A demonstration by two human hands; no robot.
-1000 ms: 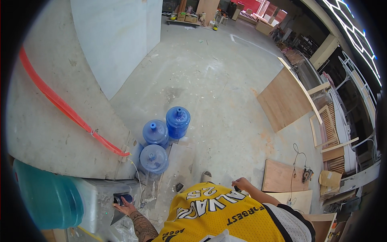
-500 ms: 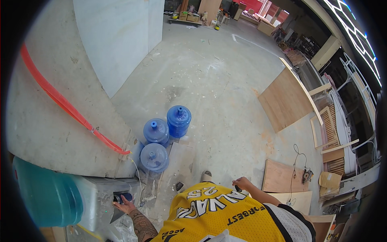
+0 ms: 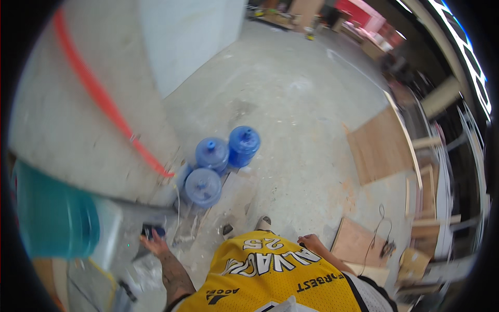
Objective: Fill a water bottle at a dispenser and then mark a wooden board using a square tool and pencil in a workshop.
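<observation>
My left hand (image 3: 155, 244) reaches out at the lower left, beside the water dispenser (image 3: 109, 229) that carries a large teal water bottle (image 3: 60, 216). Its fingers are closed round a dark blue container (image 3: 157, 229), which looks like a cup or tumbler; motion blurs it. My right hand (image 3: 312, 242) is near my body at the lower centre right. Those fingers are curled round a small black object (image 3: 301, 244), mostly hidden, whose kind I cannot make out.
Three blue water jugs (image 3: 204, 187) stand on the floor ahead, next to a column with a red hose (image 3: 99, 96). Wooden panels (image 3: 382, 145) and boards lie to the right, with a corded power tool (image 3: 387, 248). A white partition (image 3: 189, 41) rises at the far left.
The view has swung left and blurred, shifting the jugs and panels rightward. My left hand, still with the dark blue container, sits a little higher in view. My right hand stays closed.
</observation>
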